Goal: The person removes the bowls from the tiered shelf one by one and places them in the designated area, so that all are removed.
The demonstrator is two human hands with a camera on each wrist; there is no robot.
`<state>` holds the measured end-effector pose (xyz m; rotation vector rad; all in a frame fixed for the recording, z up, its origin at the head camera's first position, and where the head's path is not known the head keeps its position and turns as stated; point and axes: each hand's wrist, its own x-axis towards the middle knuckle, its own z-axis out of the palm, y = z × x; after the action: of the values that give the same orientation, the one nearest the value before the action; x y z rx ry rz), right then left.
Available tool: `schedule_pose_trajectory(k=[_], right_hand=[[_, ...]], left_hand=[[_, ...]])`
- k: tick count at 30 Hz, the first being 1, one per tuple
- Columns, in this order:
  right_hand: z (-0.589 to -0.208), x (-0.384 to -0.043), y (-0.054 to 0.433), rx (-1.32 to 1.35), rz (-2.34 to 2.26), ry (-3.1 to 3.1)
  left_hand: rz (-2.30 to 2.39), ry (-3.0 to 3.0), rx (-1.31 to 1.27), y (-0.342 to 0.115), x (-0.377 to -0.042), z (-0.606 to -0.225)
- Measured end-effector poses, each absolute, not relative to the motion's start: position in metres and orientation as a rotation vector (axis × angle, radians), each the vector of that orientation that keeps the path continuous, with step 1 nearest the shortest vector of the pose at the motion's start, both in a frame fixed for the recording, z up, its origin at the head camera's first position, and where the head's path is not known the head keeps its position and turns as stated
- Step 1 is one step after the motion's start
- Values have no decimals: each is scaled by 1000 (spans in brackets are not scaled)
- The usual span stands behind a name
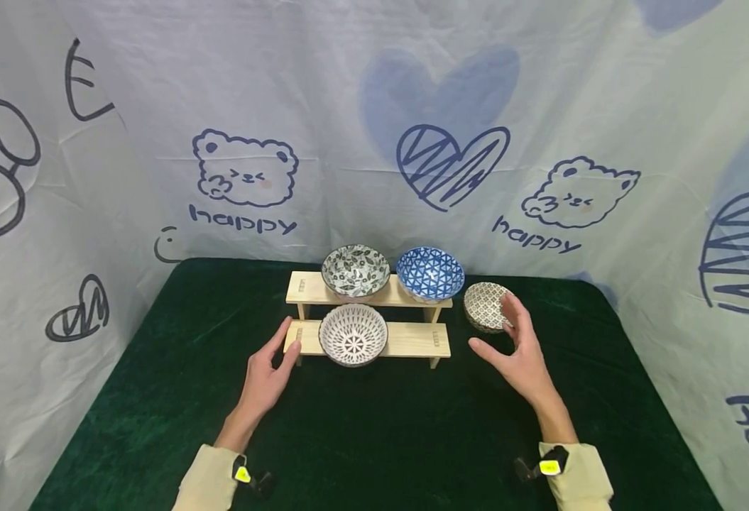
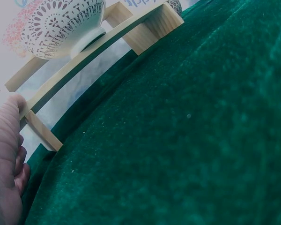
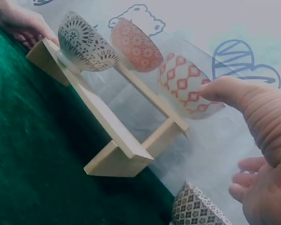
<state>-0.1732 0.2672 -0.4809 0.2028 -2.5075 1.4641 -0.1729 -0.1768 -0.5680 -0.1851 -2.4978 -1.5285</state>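
A two-tier wooden display stand bears a grey leaf-patterned bowl and a blue triangle-patterned bowl on its upper step. On the lower step sits a white bowl with dark petal marks. My left hand grips the left end of the lower step, its thumb by the front corner in the left wrist view. To the right of the stand, a small lattice-patterned bowl rests on the cloth. My right hand hovers beside that bowl, thumb and fingers spread, holding nothing.
Dark green velvet cloth covers the table. A pale printed sheet hangs close behind the stand, and more sheeting hangs at both sides. The upper-step bowls stand near the back edge.
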Motion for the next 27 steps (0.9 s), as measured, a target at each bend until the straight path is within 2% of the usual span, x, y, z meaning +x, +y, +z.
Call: schedule_pose_trajectory(k=[27], right_hand=[[-499, -166, 213, 598, 1701, -2626]], left_hand=[[-1535, -2504, -187, -176, -172, -567]])
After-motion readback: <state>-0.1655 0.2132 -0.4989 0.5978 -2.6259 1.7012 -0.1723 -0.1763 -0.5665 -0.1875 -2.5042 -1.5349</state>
